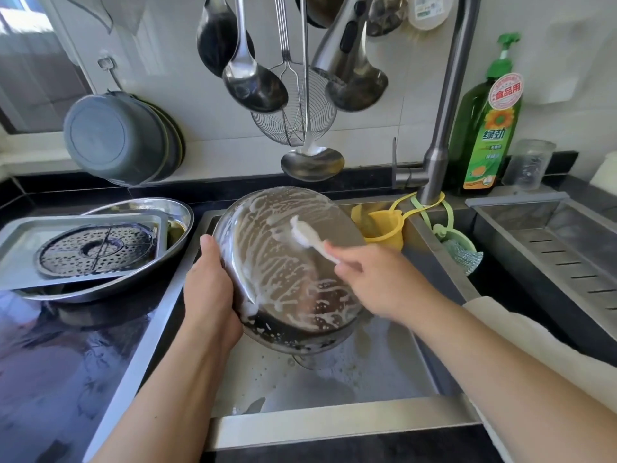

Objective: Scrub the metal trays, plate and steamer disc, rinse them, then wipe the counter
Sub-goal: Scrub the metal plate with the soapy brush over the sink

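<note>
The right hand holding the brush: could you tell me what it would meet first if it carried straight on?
The right hand points up-left, so its brush would slide over the soapy metal plate; past the rim, probably the hanging ladle, though depth is unclear.

One view only, from a wide-angle camera worn on the person's head, looking forward and down over the stainless steel sink basin [334, 389], close enough that both bare forearms enter from the bottom edge and fill the lower frame. Wide lens bends straight lines toward the edges. The glossy black stone tabletop [66, 355] runs off the left side; a second steel basin with a slotted drain tray [551, 248] is cut by the right edge. The view faces a white tiled wall [207, 105] straight ahead, where the hanging steel ladles [253, 81] are cropped at the top. No second view shares the scene.
</note>
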